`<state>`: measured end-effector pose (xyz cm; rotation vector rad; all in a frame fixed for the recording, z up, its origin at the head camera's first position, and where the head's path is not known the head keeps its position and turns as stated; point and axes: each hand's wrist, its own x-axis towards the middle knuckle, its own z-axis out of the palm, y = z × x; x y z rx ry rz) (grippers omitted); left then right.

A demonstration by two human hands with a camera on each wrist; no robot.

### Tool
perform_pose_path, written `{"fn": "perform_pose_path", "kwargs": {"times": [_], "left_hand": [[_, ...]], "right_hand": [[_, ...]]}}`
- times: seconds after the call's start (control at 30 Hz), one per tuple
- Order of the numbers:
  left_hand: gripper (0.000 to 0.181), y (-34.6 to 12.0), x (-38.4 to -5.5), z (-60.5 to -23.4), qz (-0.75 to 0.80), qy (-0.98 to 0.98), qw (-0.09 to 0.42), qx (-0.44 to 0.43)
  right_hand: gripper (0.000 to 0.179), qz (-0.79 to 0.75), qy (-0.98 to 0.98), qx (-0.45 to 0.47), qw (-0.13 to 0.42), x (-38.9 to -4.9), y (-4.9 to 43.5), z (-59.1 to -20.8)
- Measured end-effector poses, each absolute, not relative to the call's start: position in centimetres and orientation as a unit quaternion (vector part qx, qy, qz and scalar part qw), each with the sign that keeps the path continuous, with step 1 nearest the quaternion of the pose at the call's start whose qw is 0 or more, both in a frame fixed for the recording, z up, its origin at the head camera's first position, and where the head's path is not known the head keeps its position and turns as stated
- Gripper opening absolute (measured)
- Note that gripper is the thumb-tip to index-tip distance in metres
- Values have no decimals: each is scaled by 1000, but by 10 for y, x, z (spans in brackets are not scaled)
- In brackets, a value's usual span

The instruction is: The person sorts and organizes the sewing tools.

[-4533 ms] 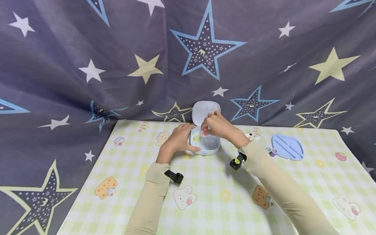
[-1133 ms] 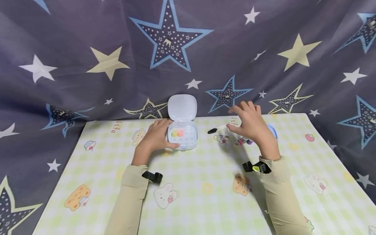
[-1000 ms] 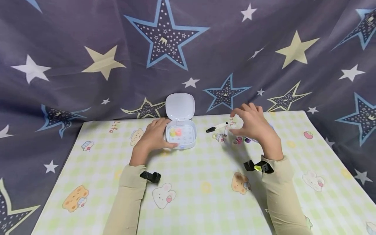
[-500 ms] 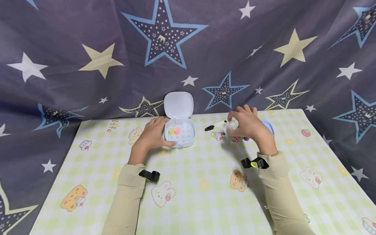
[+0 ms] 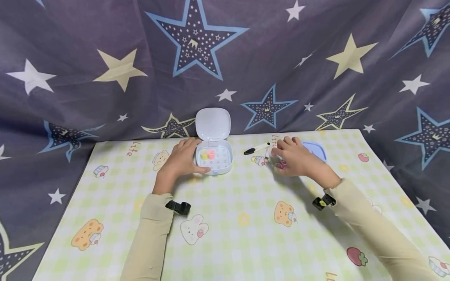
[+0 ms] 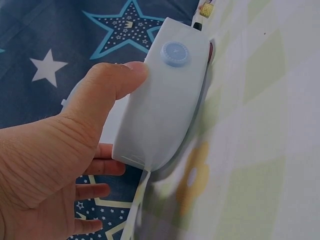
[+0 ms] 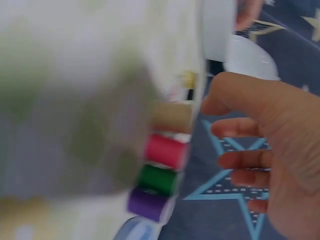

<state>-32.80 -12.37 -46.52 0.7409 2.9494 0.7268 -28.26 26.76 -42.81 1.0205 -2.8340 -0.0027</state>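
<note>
My left hand [image 5: 181, 159] grips the left side of a white lidded case [image 5: 229, 166], thumb on its front wall beside a round blue button [image 6: 175, 54]. The lid stands up behind. Inside, a yellow spool [image 5: 204, 156] and a pink spool [image 5: 211, 154] sit side by side among rows of small pegs. My right hand [image 5: 293, 158] hovers at a row of thread spools, thumb and fingers apart. In the right wrist view these are tan [image 7: 172, 116], bright pink [image 7: 166, 151], green [image 7: 158, 180] and purple [image 7: 148, 204]; the hand partly hides them in the head view.
A white pen-like tool [image 5: 258, 148] with a black end lies between the case and my right hand. Beyond that hand is a blue plastic tray [image 5: 316, 151]. A star-patterned curtain [image 5: 302, 47] hangs right behind the checked tablecloth [image 5: 232, 253].
Earlier my right hand held a pink spool in the case; that spool now stands beside the yellow one. The hand has moved right and lowered to the loose spools. The left hand stays on the case.
</note>
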Motion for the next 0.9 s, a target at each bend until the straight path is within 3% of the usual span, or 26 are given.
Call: {"fn": "perform_pose_path", "kwargs": {"times": [0.27,0.9], "left_hand": [[106,-124,-328,-466,234,942,6,241],[105,-124,-328,-464,226,943,4,244]], "right_hand": [[21,-10,-915,380,133,-285,277,-450],[21,11,-914,378,148,-281,272,-454]]}}
